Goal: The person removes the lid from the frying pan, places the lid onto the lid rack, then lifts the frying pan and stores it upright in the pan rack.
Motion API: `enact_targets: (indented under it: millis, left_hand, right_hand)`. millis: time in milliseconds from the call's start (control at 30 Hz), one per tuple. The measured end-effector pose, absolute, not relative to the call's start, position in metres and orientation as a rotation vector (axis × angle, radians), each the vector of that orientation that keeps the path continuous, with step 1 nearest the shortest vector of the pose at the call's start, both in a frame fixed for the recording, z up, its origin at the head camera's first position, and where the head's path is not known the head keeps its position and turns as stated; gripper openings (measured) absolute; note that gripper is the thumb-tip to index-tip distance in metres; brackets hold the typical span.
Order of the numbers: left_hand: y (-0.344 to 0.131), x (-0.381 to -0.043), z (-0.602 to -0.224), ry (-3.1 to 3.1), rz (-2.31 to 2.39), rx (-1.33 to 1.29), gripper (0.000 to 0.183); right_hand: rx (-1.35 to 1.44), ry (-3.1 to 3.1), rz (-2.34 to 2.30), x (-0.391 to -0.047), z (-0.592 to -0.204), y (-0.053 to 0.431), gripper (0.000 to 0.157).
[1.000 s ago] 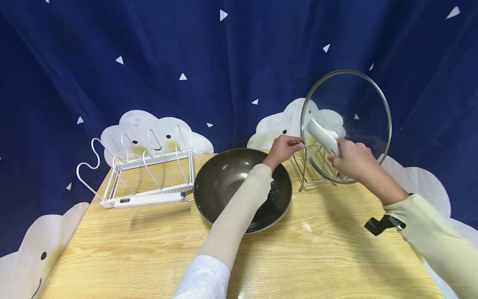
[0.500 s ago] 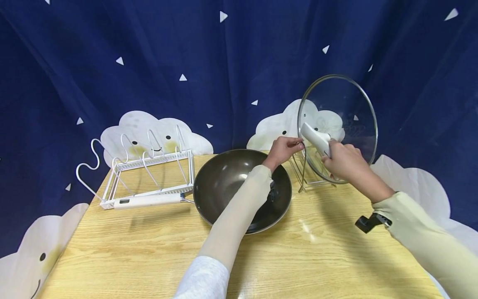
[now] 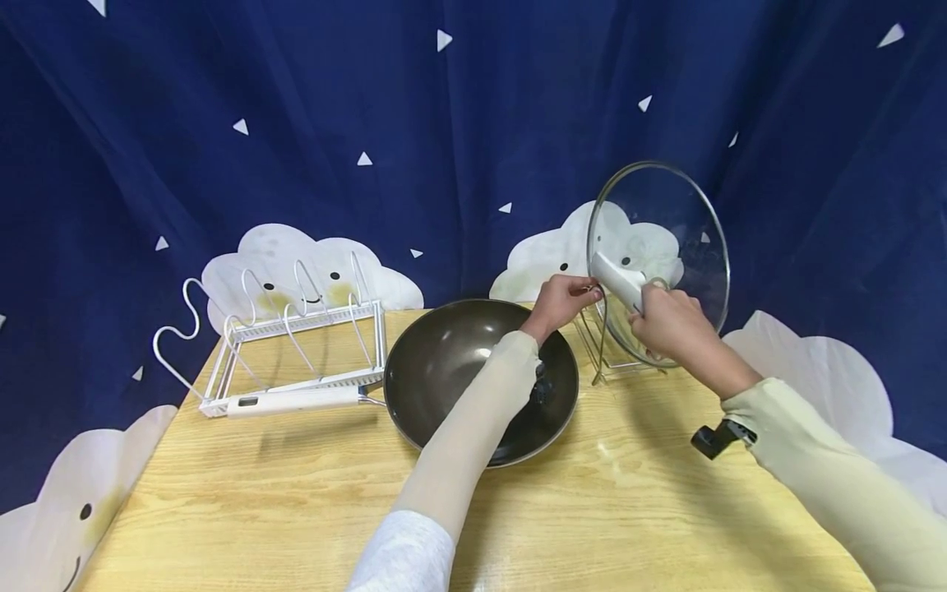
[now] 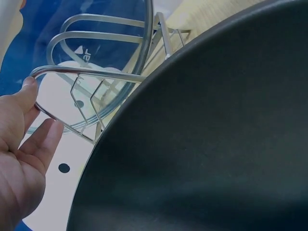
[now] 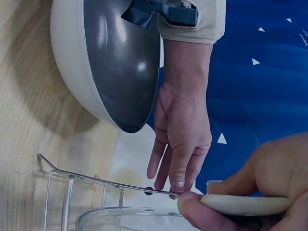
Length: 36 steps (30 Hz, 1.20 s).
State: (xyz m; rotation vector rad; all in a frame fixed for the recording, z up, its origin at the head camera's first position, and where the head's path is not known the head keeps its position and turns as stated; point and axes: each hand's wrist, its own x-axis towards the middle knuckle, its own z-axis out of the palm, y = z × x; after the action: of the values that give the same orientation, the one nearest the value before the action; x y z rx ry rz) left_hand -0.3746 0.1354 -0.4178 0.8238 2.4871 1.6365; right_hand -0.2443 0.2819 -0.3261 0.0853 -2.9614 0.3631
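Note:
My left hand [image 3: 556,304] pinches the top wire of a small metal lid rack [image 4: 91,73], reaching across the wok to it. My right hand [image 3: 673,325] grips the white handle [image 5: 245,204] of a round glass lid [image 3: 691,218] with a metal rim. The lid stands nearly upright. In the left wrist view its lower rim is down among the rack's wire hoops; whether it bears on the rack's base I cannot tell. A dark wok [image 3: 459,362] with a white handle [image 3: 296,400] sits to the left of the rack, below my left forearm.
A white wire rack [image 3: 303,380] with several curved dividers stands on the left of the wooden table [image 3: 296,510]. The wok's handle lies along its front edge. Behind hangs a blue curtain [image 3: 414,99] with cloud shapes.
My right hand has moved left and slightly down with the lid, which has turned more edge-on and come lower at the rack. My left hand has stayed on the rack's wire.

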Motion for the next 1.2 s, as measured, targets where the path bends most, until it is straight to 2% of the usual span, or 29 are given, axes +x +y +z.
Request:
enact_targets:
  millis: [1200]
  left_hand:
    - [0.135,-0.377,-0.419,2.526,1.59,0.852,0.029]
  right_hand:
    - [0.109,-2.984,0.331,-0.257,-0.336,0.279,0.017]
